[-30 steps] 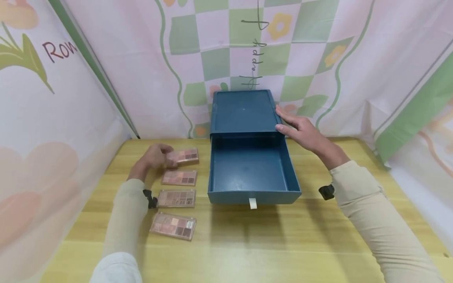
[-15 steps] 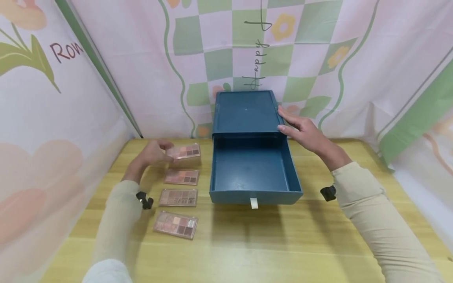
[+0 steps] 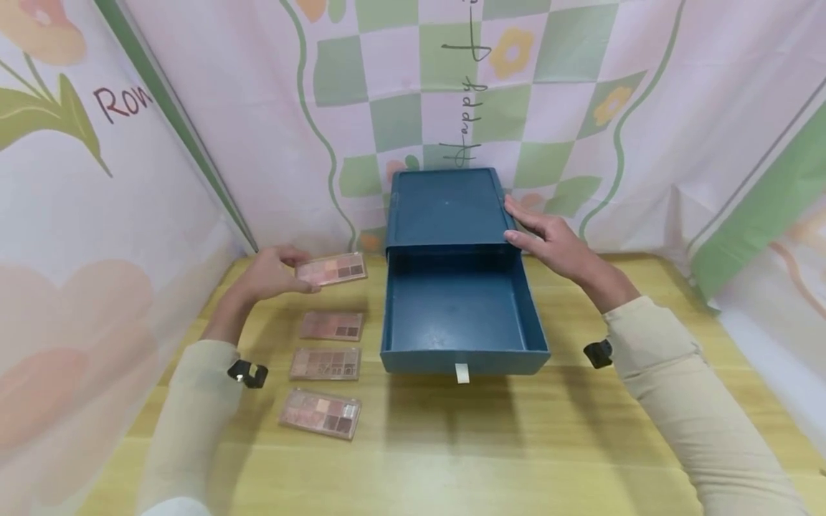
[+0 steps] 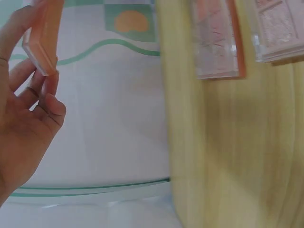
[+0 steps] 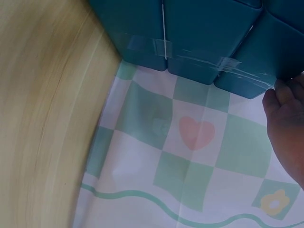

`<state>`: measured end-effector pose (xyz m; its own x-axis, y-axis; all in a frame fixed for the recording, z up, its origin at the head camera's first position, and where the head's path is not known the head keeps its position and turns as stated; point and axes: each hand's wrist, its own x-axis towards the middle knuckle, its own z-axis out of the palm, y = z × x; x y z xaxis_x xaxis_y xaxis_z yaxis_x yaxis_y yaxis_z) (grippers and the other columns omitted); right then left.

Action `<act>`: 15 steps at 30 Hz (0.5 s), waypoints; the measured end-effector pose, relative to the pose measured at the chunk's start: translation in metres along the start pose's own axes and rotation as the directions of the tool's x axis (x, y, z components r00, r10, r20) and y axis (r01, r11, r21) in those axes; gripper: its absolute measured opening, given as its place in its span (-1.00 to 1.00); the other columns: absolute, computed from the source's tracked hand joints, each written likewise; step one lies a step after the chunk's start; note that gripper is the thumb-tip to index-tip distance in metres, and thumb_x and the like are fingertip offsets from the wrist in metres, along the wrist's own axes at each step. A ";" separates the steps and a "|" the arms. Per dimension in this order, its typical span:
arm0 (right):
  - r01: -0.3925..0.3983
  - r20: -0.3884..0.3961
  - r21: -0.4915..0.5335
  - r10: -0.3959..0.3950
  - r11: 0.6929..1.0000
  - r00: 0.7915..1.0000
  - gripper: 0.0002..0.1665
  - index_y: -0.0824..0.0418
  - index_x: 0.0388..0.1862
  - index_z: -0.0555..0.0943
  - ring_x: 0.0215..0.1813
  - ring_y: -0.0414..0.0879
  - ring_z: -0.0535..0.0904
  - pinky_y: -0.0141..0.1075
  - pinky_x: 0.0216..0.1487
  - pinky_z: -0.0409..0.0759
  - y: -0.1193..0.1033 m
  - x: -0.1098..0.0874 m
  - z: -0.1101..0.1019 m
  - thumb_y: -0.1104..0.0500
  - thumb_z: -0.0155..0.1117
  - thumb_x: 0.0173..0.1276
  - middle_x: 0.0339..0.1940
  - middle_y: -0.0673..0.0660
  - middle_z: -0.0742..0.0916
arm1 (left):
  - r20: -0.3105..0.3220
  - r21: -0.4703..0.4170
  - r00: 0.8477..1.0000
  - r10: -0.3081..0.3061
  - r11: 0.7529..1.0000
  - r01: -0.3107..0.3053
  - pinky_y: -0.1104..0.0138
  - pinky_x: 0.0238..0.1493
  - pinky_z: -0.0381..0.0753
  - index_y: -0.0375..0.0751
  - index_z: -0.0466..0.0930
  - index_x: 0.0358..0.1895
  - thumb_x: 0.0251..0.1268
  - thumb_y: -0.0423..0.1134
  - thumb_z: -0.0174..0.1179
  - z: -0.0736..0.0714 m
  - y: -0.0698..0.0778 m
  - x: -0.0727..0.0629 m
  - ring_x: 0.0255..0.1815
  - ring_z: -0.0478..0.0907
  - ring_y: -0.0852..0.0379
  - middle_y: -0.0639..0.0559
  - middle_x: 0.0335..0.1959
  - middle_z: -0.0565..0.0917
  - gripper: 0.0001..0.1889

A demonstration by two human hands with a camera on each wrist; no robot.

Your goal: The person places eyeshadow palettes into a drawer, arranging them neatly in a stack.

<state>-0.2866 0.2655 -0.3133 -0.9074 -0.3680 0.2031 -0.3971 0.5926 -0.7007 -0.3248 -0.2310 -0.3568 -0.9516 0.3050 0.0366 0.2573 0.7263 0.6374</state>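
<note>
A dark blue drawer box (image 3: 445, 208) stands at the back of the wooden table, its drawer (image 3: 459, 315) pulled out towards me and bare inside. My right hand (image 3: 548, 240) rests on the box's right top edge, thumb on the lid, fingers down the side (image 5: 285, 128). My left hand (image 3: 271, 276) pinches a pink eyeshadow palette (image 3: 331, 269) and holds it lifted above the table, left of the box; the left wrist view shows the palette (image 4: 42, 33) edge-on between my fingers. Three more palettes (image 3: 331, 326) (image 3: 325, 363) (image 3: 320, 413) lie in a column below it.
Printed pink and green cloth walls (image 3: 258, 129) close in the table (image 3: 452, 444) on the left, back and right. A white pull tab (image 3: 461, 373) hangs from the drawer front. Bare tabletop lies in front of the drawer and to its right.
My left hand has lifted the farthest palette off the table and raised it slightly, towards the back. My right hand has stayed on the box.
</note>
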 end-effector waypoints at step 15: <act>0.000 0.004 -0.020 0.000 1.000 1.000 -0.22 0.08 0.66 0.07 0.73 0.09 -0.02 0.19 0.63 0.09 0.001 0.002 0.000 -0.04 0.08 0.60 0.72 0.09 0.10 | -0.103 0.003 0.981 0.162 0.987 -0.163 0.40 -0.22 0.44 -0.35 0.71 0.05 -0.16 -0.16 0.64 -0.017 0.033 -0.026 -0.23 0.43 -0.01 -0.17 -0.18 0.69 -0.39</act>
<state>-0.2889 0.2654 -0.3136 -0.9067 -0.3708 0.2008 -0.4003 0.6067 -0.6869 -0.2941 -0.2255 -0.3230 -0.9095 0.3537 0.2187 0.4093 0.6687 0.6207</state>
